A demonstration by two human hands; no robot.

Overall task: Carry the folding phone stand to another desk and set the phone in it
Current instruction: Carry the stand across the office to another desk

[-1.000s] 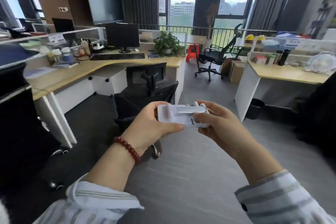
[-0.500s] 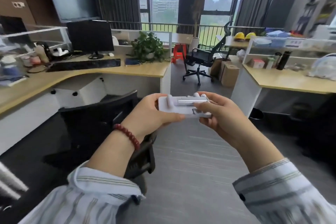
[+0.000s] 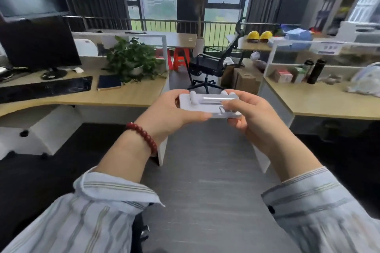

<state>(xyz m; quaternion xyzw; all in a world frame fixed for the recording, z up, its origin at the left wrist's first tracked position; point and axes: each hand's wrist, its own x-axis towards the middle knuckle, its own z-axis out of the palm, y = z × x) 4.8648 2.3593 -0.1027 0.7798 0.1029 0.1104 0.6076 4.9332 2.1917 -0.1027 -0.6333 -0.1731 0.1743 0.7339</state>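
The folding phone stand (image 3: 202, 103), white with a silver bar, lies folded flat and level in the air at chest height over the aisle. My left hand (image 3: 164, 115), with a red bead bracelet on its wrist, grips the stand's left end. Gripping the right end is my right hand (image 3: 255, 117), thumb on top. No phone shows in the frame.
A wooden desk (image 3: 131, 96) on the left carries a monitor (image 3: 39, 45), a keyboard (image 3: 45, 88), a notebook (image 3: 109, 82) and a potted plant (image 3: 131, 59). A second desk (image 3: 320, 102) on the right holds bottles and boxes. A black office chair (image 3: 207, 65) stands ahead in the grey-floored aisle.
I have walked forward along the aisle: both desks are nearer and the black chair on the left has dropped out of view. Both hands still hold the stand the same way.
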